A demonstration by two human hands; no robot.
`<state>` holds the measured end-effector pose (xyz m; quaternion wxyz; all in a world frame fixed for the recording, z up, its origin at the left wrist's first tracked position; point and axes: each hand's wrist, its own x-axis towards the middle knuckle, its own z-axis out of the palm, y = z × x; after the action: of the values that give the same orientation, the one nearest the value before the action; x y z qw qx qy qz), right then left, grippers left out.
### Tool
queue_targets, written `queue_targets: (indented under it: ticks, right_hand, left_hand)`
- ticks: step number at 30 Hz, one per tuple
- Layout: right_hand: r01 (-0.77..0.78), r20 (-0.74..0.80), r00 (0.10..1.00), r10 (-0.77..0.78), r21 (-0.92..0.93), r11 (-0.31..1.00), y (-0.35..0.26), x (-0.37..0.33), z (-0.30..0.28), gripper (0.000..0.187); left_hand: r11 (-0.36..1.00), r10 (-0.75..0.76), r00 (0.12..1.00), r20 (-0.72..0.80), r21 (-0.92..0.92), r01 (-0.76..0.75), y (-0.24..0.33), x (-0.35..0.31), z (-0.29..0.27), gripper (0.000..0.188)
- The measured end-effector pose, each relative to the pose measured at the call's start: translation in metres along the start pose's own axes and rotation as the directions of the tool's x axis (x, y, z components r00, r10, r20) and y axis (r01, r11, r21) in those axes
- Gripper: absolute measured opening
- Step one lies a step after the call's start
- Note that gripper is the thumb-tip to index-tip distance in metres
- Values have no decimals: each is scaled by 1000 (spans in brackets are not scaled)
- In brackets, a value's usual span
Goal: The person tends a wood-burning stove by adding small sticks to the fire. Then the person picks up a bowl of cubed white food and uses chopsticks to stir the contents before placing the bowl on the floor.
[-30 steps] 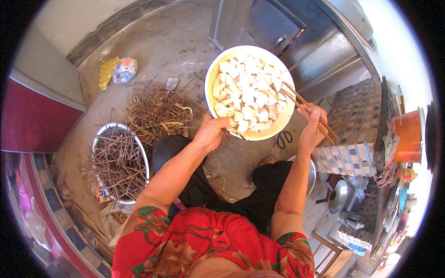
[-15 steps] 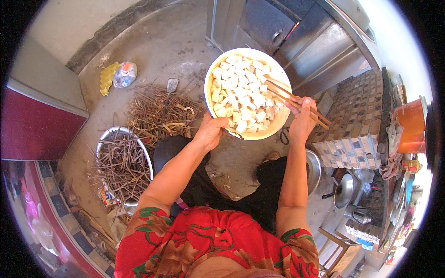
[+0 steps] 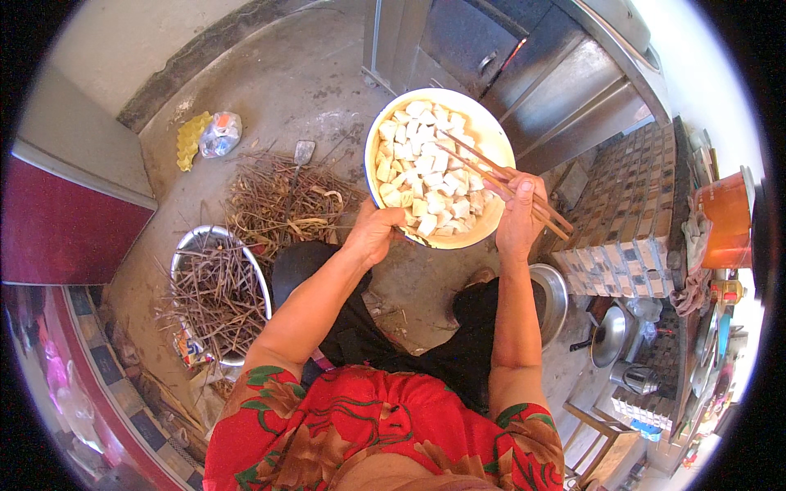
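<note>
My left hand [image 3: 377,233] grips the near-left rim of a wide enamel basin [image 3: 491,139], pale yellow inside with a dark blue edge. White and pale yellow food chunks [image 3: 426,164] are heaped in it; I cannot tell whether they are bread or something else. In my right hand [image 3: 520,217] is a pair of wooden chopsticks [image 3: 483,164], at the basin's right side. Their tips reach in among the chunks near the middle. The basin is held up above the floor, in front of my knees.
Dry twigs lie in a heap [image 3: 286,196] on the floor, with a small shovel [image 3: 304,154] on it. A metal tub [image 3: 266,282] full of sticks stands at my left. Metal cabinets [image 3: 467,49] are ahead, a tiled brick stove [image 3: 614,213] and a steel basin [image 3: 557,303] at right.
The chopsticks have swung left, their tips now further into the middle of the chunks. My right hand has moved slightly left and down; the basin has shifted a little.
</note>
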<state>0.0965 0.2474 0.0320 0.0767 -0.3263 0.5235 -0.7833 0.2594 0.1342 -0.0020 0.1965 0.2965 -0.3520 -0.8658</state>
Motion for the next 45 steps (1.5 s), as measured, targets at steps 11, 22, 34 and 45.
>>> queue_targets:
  ticks: [11,22,34,45]
  right_hand:
    - [77,31,997,-77,12,997,11,4,18,35]
    - [-155,120,977,178,-179,972,-10,8,2,32]
    - [-91,36,995,96,-106,990,-47,13,-34,32]
    - [-234,10,970,241,-203,951,-24,-4,-9,28]
  left_hand:
    - [999,45,996,81,-34,-42,-14,4,1,57]
    - [994,-50,999,21,-100,52,-14,8,-3,61]
    - [962,174,967,-185,-180,-207,4,9,-4,55]
    - [952,270,940,-208,-86,-293,-8,12,-8,50]
